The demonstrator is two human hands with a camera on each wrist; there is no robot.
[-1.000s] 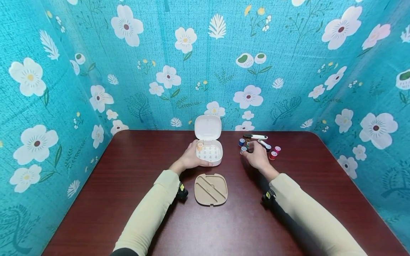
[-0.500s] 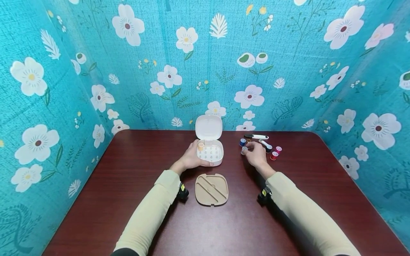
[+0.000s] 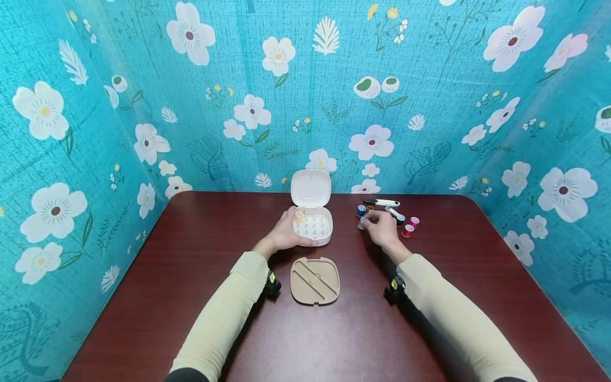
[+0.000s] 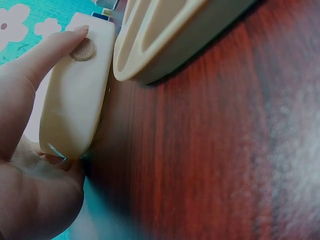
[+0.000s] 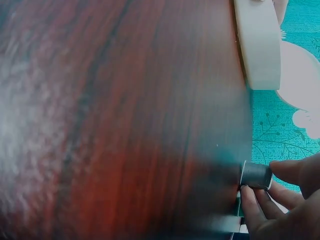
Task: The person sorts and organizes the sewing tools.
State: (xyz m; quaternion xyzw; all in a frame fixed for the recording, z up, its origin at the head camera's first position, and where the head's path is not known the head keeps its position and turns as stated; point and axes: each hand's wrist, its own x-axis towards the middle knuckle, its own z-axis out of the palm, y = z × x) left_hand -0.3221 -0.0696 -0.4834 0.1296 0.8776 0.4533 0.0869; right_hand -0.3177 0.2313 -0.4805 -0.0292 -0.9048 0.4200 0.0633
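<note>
My left hand [image 3: 282, 234] holds the white sewing box [image 3: 321, 240] by its left side; in the left wrist view the thumb lies over the front near a round tan button [image 4: 83, 50]. The box's lid [image 3: 311, 188] stands up at the back. Inside, one peach thread spool [image 3: 298, 216] sits at the back left corner among rows of small pegs. Over to the right, my right hand [image 3: 383, 229] pinches a grey thread spool [image 5: 257, 175] between thumb and fingers, close to the tabletop in the right wrist view.
A tan grooved tray [image 3: 315, 281] lies in front of the box. Around my right hand are a blue spool [image 3: 361, 211], a red spool [image 3: 408, 231], a pink spool [image 3: 414, 222], a small white tool [image 3: 394, 213] and a black-and-white pen-shaped tool [image 3: 382, 202]. A floral curtain [image 3: 305, 106] hangs behind.
My right hand's fingertips have closed around the grey spool, and the right forearm has shifted slightly left. My left hand stays on the box.
</note>
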